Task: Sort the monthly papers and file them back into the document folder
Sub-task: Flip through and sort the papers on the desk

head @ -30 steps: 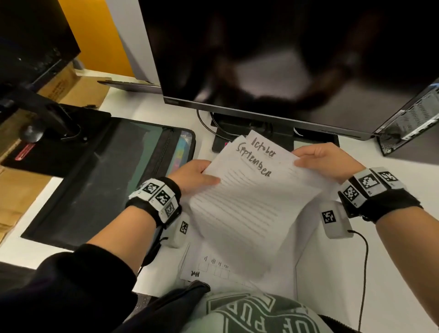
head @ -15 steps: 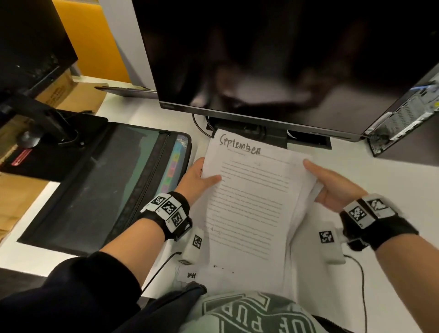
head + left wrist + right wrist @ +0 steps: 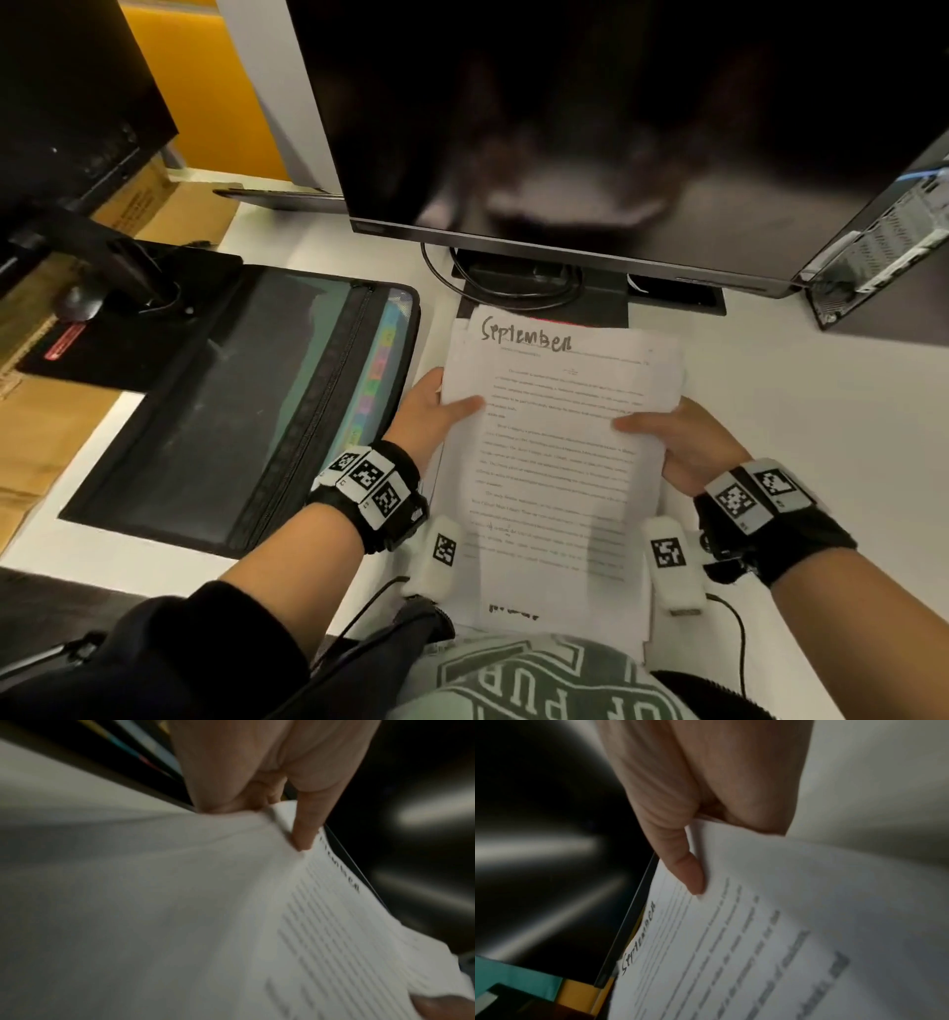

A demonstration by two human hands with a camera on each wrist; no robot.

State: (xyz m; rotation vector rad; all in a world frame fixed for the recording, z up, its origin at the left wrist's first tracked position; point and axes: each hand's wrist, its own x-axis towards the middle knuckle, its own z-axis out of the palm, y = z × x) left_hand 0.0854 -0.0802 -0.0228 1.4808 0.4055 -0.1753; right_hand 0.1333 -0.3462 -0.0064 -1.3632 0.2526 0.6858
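Note:
A stack of white printed papers with "September" handwritten on the top sheet is held upright over the white desk. My left hand pinches its left edge, thumb on the front; the left wrist view shows that thumb on the papers. My right hand pinches the right edge, its thumb lying on the papers in the right wrist view. The black document folder lies flat to the left, with coloured tabs along its right side. More white sheets lie on the desk beneath the stack.
A large dark monitor on a stand rises just behind the papers. A computer case stands at the right. A second monitor's base and cardboard boxes sit at the left. A cable runs near my right wrist.
The fanned sheets, with "October" showing behind "September", have been squared into one stack. Both hands slid down to the stack's side edges, and it now stands straighter.

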